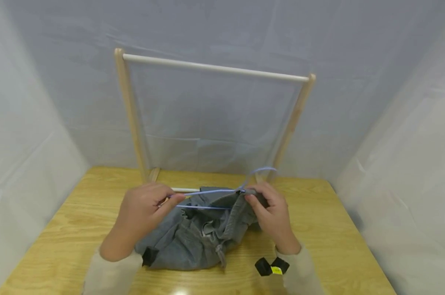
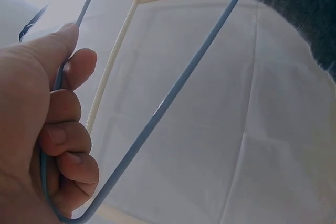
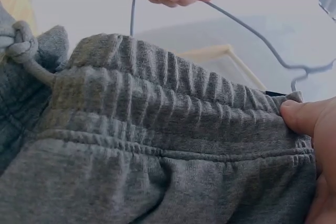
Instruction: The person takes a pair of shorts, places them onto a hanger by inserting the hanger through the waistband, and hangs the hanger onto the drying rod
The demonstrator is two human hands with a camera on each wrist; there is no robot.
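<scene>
Left hand (image 1: 141,213) grips the springy thin wire hanger (image 1: 215,192); right hand (image 1: 270,213) pinches the soft, floppy grey trousers (image 1: 196,237) at their elastic waistband, likely the firmest hold.

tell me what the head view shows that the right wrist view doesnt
Only the head view shows the whole wooden rack with its white rail, the table, both sleeves, and a black strap with a yellow tag.

Only the right wrist view shows the ribbed waistband close up, the knotted drawstring, and the right hand's thumb pressed on the band.

Both show the grey sweatpants, the blue wire hanger and the left hand gripping the hanger.
</scene>
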